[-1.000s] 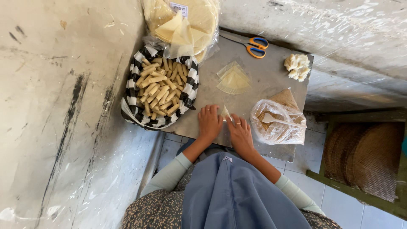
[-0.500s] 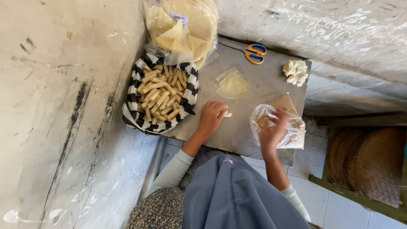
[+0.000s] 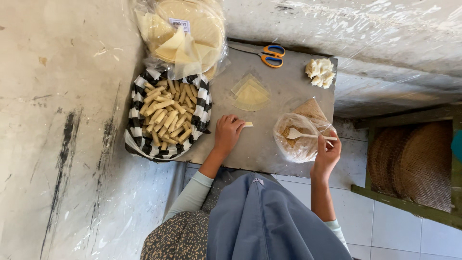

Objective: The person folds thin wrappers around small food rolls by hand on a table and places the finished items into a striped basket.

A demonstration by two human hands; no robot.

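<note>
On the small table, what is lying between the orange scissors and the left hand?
In the head view, a small stack of pale triangular wrappers lies between the scissors and the left hand.

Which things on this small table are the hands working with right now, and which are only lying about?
In use: left hand on a small wrapper piece; right hand holding a white spoon in the filling bag.

Lying about: scissors, white lump, basket of rolls, wrapper stack.
</note>
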